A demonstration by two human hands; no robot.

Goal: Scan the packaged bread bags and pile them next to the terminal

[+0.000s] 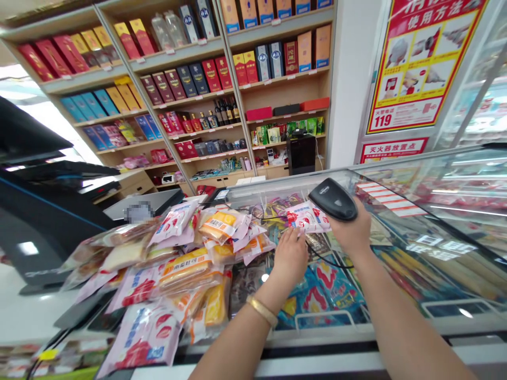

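Note:
In my right hand [352, 229] is a black handheld barcode scanner [332, 199], its head tilted up and toward the left. A dark cable [330, 261] curves below it over the glass. My left hand [292, 253], with a gold bracelet [261, 311] on the wrist, has its fingers curled at the lower edge of a pink and white food packet [304, 215]. The scanner's head covers the right part of that packet. Left of my left hand lies a heap of packaged bread [188, 269] and pink packets [144, 338].
A glass display counter [396, 316] holding colourful packets runs beneath both hands. At the left stands a dark checkout terminal [51, 206]. Behind, wooden shelves [190, 100] carry boxes and bottles. A red and yellow poster [423, 63] hangs at the right.

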